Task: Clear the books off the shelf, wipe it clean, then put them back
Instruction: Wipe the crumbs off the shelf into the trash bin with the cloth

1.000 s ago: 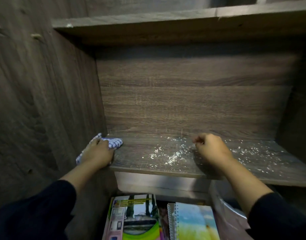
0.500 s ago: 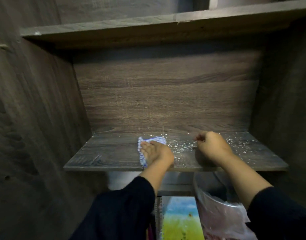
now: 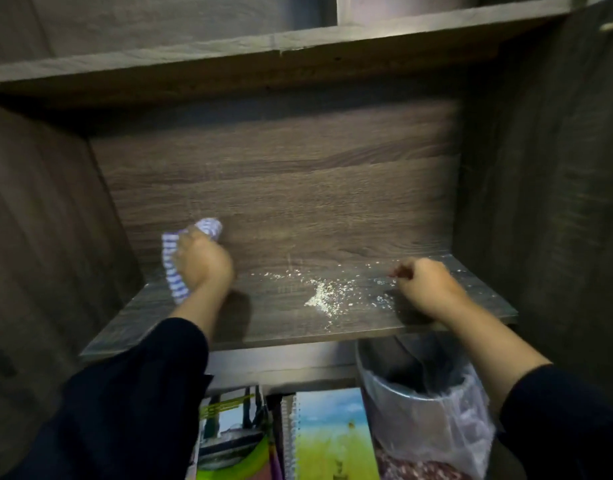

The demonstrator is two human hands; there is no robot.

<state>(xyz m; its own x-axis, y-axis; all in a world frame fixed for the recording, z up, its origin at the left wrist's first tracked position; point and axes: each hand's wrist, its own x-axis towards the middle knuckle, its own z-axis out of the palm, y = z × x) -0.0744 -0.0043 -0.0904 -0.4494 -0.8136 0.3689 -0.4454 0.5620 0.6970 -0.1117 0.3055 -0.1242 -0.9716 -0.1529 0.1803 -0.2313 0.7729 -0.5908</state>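
Meanwhile, left hand around cloth; right hand fisted on shelf

So I count one blue-and-white checked cloth and one plastic-lined bin. Below my dark wood-grain shelf sit two books: one spiral-bound notebook with a sky-and-field cover, one green-edged glossy book.

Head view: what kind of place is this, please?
Probably a home or study corner: a dark wooden bookshelf dusted with white crumbs, notebooks stacked below, and a plastic-lined bin beside them.
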